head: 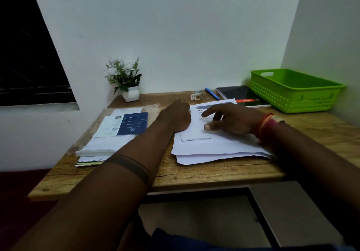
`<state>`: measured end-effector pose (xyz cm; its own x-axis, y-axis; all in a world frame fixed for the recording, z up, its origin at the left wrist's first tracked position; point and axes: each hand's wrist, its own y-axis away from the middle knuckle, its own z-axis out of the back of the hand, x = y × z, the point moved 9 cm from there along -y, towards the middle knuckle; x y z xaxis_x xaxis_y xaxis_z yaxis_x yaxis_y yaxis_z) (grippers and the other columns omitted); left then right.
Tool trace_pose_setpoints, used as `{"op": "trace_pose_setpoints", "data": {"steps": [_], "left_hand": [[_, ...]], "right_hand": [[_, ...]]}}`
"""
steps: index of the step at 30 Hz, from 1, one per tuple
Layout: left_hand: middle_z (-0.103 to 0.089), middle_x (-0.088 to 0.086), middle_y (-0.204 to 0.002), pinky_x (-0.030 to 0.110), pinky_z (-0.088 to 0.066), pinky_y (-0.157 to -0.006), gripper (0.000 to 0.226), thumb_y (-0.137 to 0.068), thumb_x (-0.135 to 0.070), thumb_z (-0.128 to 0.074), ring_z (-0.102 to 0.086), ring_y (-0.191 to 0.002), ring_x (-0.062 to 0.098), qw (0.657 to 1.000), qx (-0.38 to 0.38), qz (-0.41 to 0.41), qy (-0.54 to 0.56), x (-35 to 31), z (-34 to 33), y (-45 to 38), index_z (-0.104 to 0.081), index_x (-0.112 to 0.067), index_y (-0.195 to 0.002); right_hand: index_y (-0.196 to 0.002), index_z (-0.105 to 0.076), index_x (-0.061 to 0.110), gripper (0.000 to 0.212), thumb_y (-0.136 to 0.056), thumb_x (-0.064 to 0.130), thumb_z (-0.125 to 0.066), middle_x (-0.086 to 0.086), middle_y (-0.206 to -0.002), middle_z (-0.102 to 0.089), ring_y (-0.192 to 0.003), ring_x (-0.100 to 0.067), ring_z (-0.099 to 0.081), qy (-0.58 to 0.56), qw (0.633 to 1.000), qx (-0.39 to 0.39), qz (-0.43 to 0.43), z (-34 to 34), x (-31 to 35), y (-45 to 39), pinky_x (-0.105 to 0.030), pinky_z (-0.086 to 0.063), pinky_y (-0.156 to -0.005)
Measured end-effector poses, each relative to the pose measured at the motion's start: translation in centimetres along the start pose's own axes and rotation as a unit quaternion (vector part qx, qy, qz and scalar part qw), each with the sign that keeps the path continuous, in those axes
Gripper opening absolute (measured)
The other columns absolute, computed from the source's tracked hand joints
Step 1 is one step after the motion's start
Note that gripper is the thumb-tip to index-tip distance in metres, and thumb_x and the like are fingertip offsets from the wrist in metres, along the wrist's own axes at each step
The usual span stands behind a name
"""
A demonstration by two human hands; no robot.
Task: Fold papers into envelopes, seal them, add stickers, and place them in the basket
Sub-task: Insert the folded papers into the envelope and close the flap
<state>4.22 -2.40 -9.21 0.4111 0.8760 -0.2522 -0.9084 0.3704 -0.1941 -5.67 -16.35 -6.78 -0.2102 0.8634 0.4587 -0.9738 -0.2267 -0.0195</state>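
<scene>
White folded paper (pixel 194 131) lies mid-table on loose sheets (pixel 214 149). Left hand (pixel 176 117), its grip closed in a fist, pins the left edge; right hand (pixel 231 120) lies open, flat. Best run the crease firmly, edges aligned. Green basket (pixel 292 92) waits far right.

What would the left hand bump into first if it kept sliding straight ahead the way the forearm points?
Probably the roll of stickers beyond the left hand, with the wall behind it, though depth is hard to judge.

Two hands (pixel 176 117) (pixel 231 119), one basket (pixel 296 90), one pen (pixel 212 93), one plant (pixel 124 79).
</scene>
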Motion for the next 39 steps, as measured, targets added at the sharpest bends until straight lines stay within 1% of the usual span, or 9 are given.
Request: {"op": "trace_pose_setpoints", "data": {"steps": [3,6,11,15,19,28,31,34,39], "left_hand": [[-0.067,0.007,-0.121,0.042,-0.049,-0.095,0.034,-0.103,-0.033,-0.041,-0.060,-0.114,0.028,0.990,-0.132,-0.027,0.042,-1.3,3.9,2.2,-0.071,-0.018,-0.112],[-0.074,0.006,-0.104,0.040,-0.053,-0.085,0.031,-0.101,-0.029,-0.047,-0.065,-0.097,0.025,0.979,-0.181,-0.036,0.083,-2.2,6.5,5.2,-0.074,-0.015,-0.102],[-0.075,0.001,-0.104,0.038,-0.054,-0.082,0.028,-0.100,-0.031,-0.049,-0.066,-0.096,0.021,0.980,-0.186,-0.036,0.060,-0.9,9.9,10.3,-0.075,-0.019,-0.103],[-0.074,0.002,-0.101,0.038,-0.054,-0.081,0.028,-0.101,-0.029,-0.050,-0.066,-0.093,0.020,0.984,-0.167,-0.028,0.047,1.3,12.3,14.8,-0.074,-0.016,-0.101],[-0.065,0.001,-0.085,0.039,-0.054,-0.075,0.027,-0.101,-0.029,-0.051,-0.061,-0.079,0.018,0.987,-0.162,-0.007,0.014,4.8,13.9,19.2,-0.073,-0.016,-0.091],[-0.074,-0.003,-0.106,0.039,-0.054,-0.086,0.028,-0.100,-0.033,-0.049,-0.066,-0.094,0.016,0.988,-0.138,0.060,0.033,10.2,14.2,24.3,-0.074,-0.023,-0.105],[-0.073,-0.005,-0.116,0.032,-0.052,-0.091,0.029,-0.101,-0.026,-0.048,-0.066,-0.103,0.014,0.988,-0.141,0.051,0.034,10.5,13.9,24.8,-0.073,-0.023,-0.115],[-0.072,-0.004,-0.120,0.028,-0.049,-0.090,0.029,-0.102,-0.023,-0.049,-0.064,-0.106,0.013,0.987,-0.146,0.046,0.042,10.9,13.5,25.1,-0.072,-0.022,-0.119],[-0.063,-0.006,-0.130,0.035,-0.048,-0.097,0.029,-0.100,-0.033,-0.053,-0.055,-0.116,0.016,0.976,-0.211,0.044,0.020,11.8,14.0,25.5,-0.064,-0.028,-0.126]], "right_hand": [[-0.117,-0.066,0.030,0.032,-0.088,0.043,-0.070,0.009,-0.090,-0.066,-0.068,0.001,-0.058,-0.015,0.996,-0.089,0.022,0.9,0.5,0.6,-0.020,-0.041,-0.069],[-0.108,-0.069,0.031,0.017,-0.091,0.034,-0.068,0.013,-0.080,-0.068,-0.062,0.005,-0.060,-0.026,0.992,-0.116,0.048,1.6,2.0,1.4,-0.019,-0.043,-0.067],[-0.107,-0.070,0.027,0.014,-0.095,0.027,-0.064,0.010,-0.081,-0.071,-0.064,0.004,-0.063,-0.039,0.990,-0.109,0.083,1.1,6.1,2.6,-0.009,-0.047,-0.064],[-0.109,-0.071,0.027,0.018,-0.093,0.032,-0.065,0.011,-0.086,-0.071,-0.076,0.002,-0.063,-0.021,0.990,-0.088,0.104,-0.8,9.9,3.4,-0.021,-0.051,-0.076],[-0.108,-0.071,0.033,0.017,-0.093,0.036,-0.064,0.014,-0.095,-0.070,-0.083,0.000,-0.062,-0.004,0.990,-0.076,0.121,-3.1,13.8,3.7,-0.022,-0.046,-0.078],[-0.130,-0.062,0.025,0.047,-0.089,0.047,-0.066,0.000,-0.125,-0.059,-0.109,-0.016,-0.057,0.053,0.984,-0.062,0.157,-9.9,22.4,3.7,-0.027,-0.045,-0.092],[-0.130,-0.062,0.021,0.039,-0.096,0.039,-0.056,-0.007,-0.127,-0.057,-0.115,-0.022,-0.054,0.092,0.979,-0.097,0.157,-10.9,23.1,2.8,-0.032,-0.044,-0.097],[-0.124,-0.066,0.021,0.032,-0.095,0.034,-0.059,-0.006,-0.123,-0.059,-0.109,-0.020,-0.057,0.095,0.978,-0.113,0.151,-11.4,23.3,2.2,-0.032,-0.049,-0.094],[-0.105,-0.074,0.026,0.020,-0.093,0.035,-0.061,0.006,-0.110,-0.067,-0.100,-0.010,-0.058,-0.001,0.970,-0.189,0.152,-9.5,23.2,2.4,-0.026,-0.045,-0.087]]}}
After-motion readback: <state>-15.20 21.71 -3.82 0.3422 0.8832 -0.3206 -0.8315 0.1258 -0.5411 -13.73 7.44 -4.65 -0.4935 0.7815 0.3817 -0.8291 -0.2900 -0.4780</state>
